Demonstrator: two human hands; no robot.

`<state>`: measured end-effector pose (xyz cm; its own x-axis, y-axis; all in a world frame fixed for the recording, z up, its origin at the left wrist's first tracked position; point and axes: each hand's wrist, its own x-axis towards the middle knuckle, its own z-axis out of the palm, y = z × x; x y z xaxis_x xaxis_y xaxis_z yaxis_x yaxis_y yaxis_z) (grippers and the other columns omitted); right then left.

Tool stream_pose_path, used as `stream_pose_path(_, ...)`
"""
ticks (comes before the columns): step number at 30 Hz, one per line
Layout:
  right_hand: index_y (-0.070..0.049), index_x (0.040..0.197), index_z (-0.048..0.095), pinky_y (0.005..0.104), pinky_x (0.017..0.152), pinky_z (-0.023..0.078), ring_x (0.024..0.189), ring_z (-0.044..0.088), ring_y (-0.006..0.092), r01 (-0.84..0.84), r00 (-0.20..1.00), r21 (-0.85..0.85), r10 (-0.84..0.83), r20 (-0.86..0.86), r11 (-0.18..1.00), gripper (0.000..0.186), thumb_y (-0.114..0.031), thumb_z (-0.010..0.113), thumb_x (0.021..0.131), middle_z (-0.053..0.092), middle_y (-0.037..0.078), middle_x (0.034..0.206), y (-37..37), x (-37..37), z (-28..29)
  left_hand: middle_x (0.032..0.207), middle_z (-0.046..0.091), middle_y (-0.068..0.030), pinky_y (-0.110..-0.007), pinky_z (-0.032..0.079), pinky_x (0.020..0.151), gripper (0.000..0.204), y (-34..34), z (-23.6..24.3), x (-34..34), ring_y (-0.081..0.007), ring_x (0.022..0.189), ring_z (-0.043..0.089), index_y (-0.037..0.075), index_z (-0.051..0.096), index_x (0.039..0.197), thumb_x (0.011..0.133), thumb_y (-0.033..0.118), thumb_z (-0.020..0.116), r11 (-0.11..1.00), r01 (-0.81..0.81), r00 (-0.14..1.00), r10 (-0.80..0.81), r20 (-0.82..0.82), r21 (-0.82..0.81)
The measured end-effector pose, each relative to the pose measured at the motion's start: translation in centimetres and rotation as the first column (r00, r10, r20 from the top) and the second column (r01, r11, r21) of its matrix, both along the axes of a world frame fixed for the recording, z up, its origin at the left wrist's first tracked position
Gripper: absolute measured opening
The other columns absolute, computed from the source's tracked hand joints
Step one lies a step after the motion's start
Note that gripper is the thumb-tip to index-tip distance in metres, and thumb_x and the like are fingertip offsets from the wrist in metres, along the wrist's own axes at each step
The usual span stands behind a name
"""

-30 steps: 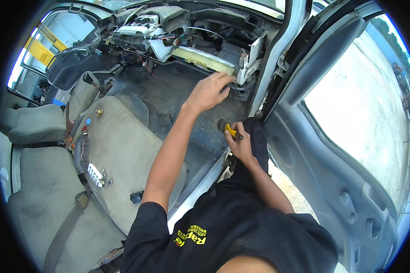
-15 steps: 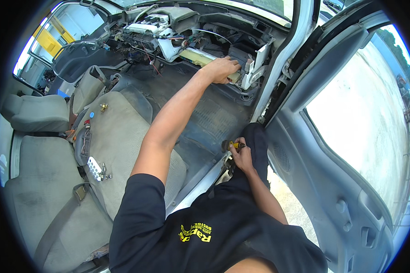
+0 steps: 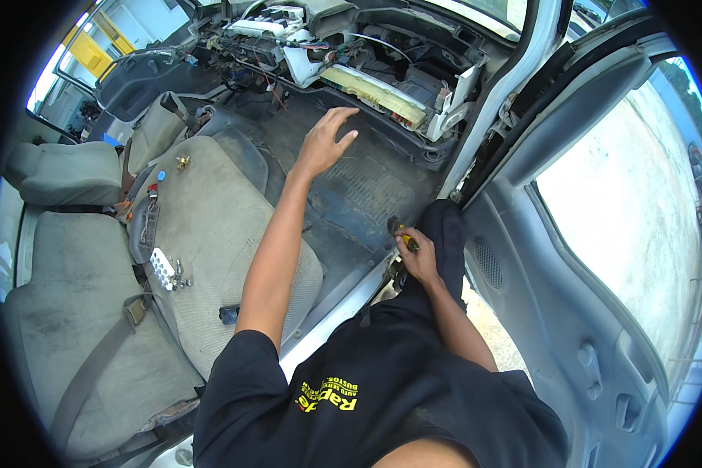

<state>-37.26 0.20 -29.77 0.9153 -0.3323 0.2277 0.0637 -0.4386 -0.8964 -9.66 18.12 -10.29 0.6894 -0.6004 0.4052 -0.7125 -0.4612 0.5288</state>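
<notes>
My left hand (image 3: 322,145) is over the dark floor mat (image 3: 351,181), fingers curved and apart, holding nothing. Above it, in the opened dashboard, a long pale yellow component (image 3: 370,92) lies beside a white plastic bracket (image 3: 450,115). My right hand (image 3: 418,259) grips a yellow tool (image 3: 409,239) with a dark head, apparently a brush, low by the door opening beside my dark-trousered leg (image 3: 444,218).
A beige seat (image 3: 222,210) at left carries a white perforated plate (image 3: 162,267) with metal fittings, a brass fitting (image 3: 182,162), a blue cap (image 3: 161,175) and wired parts. A buckled strap (image 3: 90,378) crosses another seat. The open door (image 3: 569,327) is at right.
My left hand reached onto the pale yellow component half a second ago and has since drawn back leftward, off it. My right hand still holds the tool, with slight shifts.
</notes>
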Motion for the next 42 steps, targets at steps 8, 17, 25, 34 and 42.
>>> stream_pose_path(8, -0.001, 0.116, 0.079, 0.0387, 0.091, 0.058, 0.098, 0.078, 0.0302, 0.027, 0.998, -0.026, -0.026, 0.055, 0.999, 0.015, -0.011, 0.075, 0.107, 0.08, 0.016, 0.106, 0.6, 0.1, 2.7, 0.146, 0.077, -0.0182, -0.051, 0.057, 0.114, 0.048, 10.1, -9.8, -5.3, -0.0372, 0.133, 0.073, 0.012, 0.072, 0.152, 0.11, 0.035, 0.074, 0.86, 0.034, 0.887, 0.208, -0.411, 0.51)
stream_pose_path(17, -0.004, 0.131, 0.078, 0.0399, 0.089, 0.058, 0.095, 0.073, 0.0298, 0.273, 0.928, -0.34, -0.153, 0.339, 0.9, 0.026, -0.004, 0.073, 0.106, 0.072, 0.015, 0.106, 0.9, 5.0, 12.3, 0.149, 0.075, -0.0205, -0.053, 0.054, 0.119, 0.052, 10.3, -13.9, -3.5, -0.0399, 0.14, 0.07, 0.01, 0.071, 0.154, 0.111, 0.039, 0.072, 0.814, 0.17, 0.81, 0.206, -0.55, 0.555)
stream_pose_path(25, -0.013, 0.122, 0.081, 0.0453, 0.085, 0.059, 0.095, 0.075, 0.0352, 0.349, 0.924, -0.472, -0.215, 0.316, 0.81, 0.019, -0.01, 0.075, 0.105, 0.072, 0.017, 0.104, 2.3, 13.2, 14.6, 0.148, 0.075, -0.021, -0.052, 0.054, 0.118, 0.053, 10.1, -13.0, -3.7, -0.0401, 0.14, 0.07, 0.008, 0.07, 0.154, 0.111, 0.04, 0.072, 0.835, 0.196, 0.788, 0.177, -0.589, 0.514)
stream_pose_path(34, -0.013, 0.12, 0.083, 0.0425, 0.086, 0.058, 0.096, 0.075, 0.0364, 0.449, 0.891, -0.344, -0.384, 0.241, 0.825, 0.018, -0.011, 0.074, 0.105, 0.073, 0.014, 0.103, 1.4, 9.9, 14.7, 0.146, 0.076, -0.0217, -0.05, 0.055, 0.118, 0.054, 10.1, -12.8, -3.7, -0.0397, 0.138, 0.071, 0.005, 0.069, 0.155, 0.111, 0.037, 0.07, 0.85, 0.22, 0.768, 0.151, -0.623, 0.478)
stream_pose_path(42, -0.001, 0.118, 0.082, 0.033, 0.083, 0.056, 0.088, 0.071, 0.0174, 0.473, 0.817, -0.049, -0.417, 0.398, 0.88, 0.017, -0.005, 0.068, 0.109, 0.077, 0.01, 0.1, -2.1, 7.2, 14.7, 0.145, 0.076, -0.0236, -0.051, 0.056, 0.117, 0.053, 10.0, -12.6, -3.9, -0.0402, 0.138, 0.071, 0.003, 0.07, 0.152, 0.111, 0.037, 0.072, 0.846, 0.199, 0.787, 0.163, -0.595, 0.494)
